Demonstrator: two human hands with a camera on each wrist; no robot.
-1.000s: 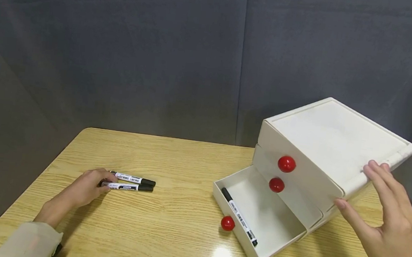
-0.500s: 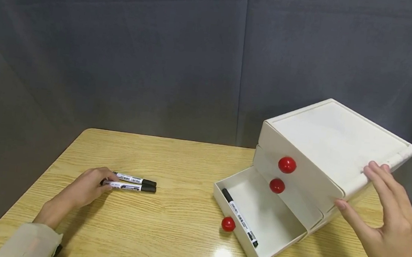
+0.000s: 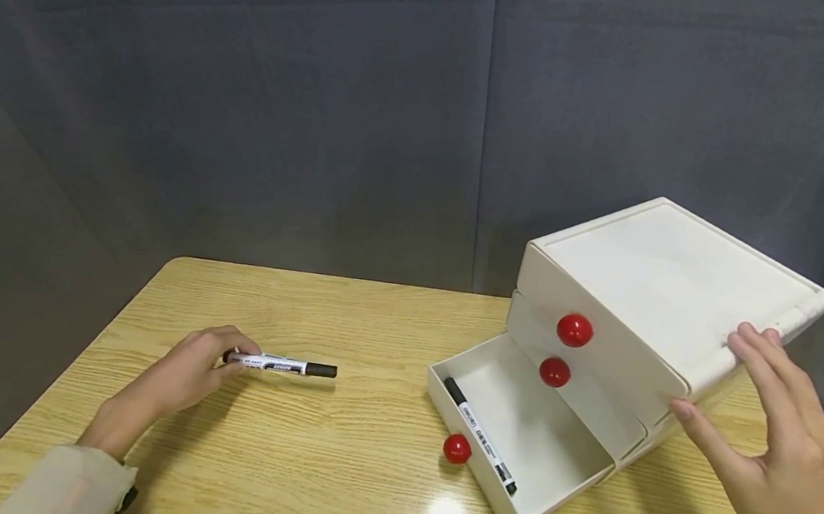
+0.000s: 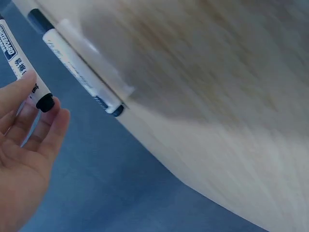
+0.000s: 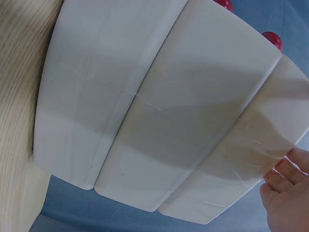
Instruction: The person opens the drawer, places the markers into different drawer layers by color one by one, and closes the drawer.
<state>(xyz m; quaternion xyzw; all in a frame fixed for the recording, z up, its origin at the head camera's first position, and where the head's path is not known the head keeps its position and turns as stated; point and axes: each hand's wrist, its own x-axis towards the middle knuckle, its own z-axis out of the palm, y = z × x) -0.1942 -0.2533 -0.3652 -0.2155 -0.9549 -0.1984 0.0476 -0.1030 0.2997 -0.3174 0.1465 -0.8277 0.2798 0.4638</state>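
Observation:
My left hand [image 3: 192, 368] pinches a black-capped whiteboard marker [image 3: 278, 364] near one end, between thumb and fingers. In the left wrist view this marker is above the table, and a second marker [image 4: 79, 70] lies on the wood beside it; the held one mostly hides it in the head view. On the right stands a white drawer unit [image 3: 680, 289] with red knobs. Its bottom drawer [image 3: 546, 447] is pulled out, with one marker [image 3: 479, 436] lying along the front wall. My right hand [image 3: 791, 448] rests its fingertips on the unit's top side edge, fingers spread.
The two upper drawers are closed, each with a round red knob [image 3: 573, 330]. The lower drawer's knob [image 3: 457, 449] sticks out toward the left. A wooden table [image 3: 346, 451] carries everything, and a dark grey curtain [image 3: 321, 113] hangs behind it.
My left hand has gripped one of the two markers and brought it slightly up and to the right. The right hand and the drawer unit stay in place.

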